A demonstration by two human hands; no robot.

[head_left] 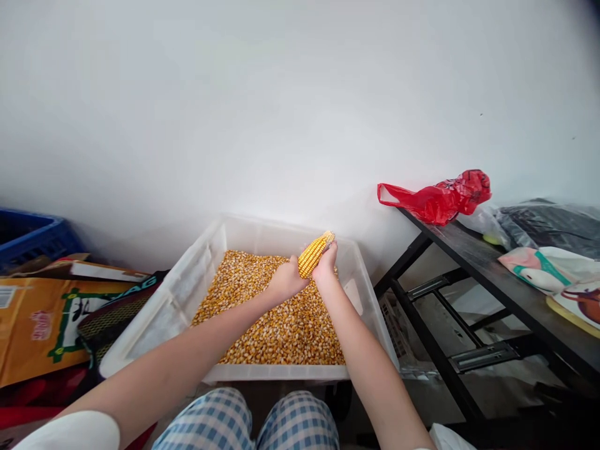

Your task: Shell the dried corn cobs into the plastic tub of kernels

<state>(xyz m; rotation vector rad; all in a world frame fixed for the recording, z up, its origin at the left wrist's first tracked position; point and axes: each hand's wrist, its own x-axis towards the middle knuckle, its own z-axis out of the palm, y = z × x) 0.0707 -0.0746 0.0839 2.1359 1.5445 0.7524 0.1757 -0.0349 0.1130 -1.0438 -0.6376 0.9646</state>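
Observation:
An ear of corn (312, 255) with yellow kernels is held tilted, its pale tip up and to the right. My left hand (289, 279) closes round its lower end. Against its right side, near the upper part, my right hand (327, 261) is wrapped; some of those fingers are hidden behind the ear. Both hands are above a translucent plastic bin (281, 373). Loose corn kernels (281, 334) in yellow and whitish tones cover the bin's bottom in a thick layer.
A black table (497, 269) stands at the right, with a red plastic bag (440, 197) and other packages on it. To the left are an orange cardboard box (28, 337), a black mesh bag (122, 312) and a blue crate (42, 240). A white wall (281, 112) rises behind the bin.

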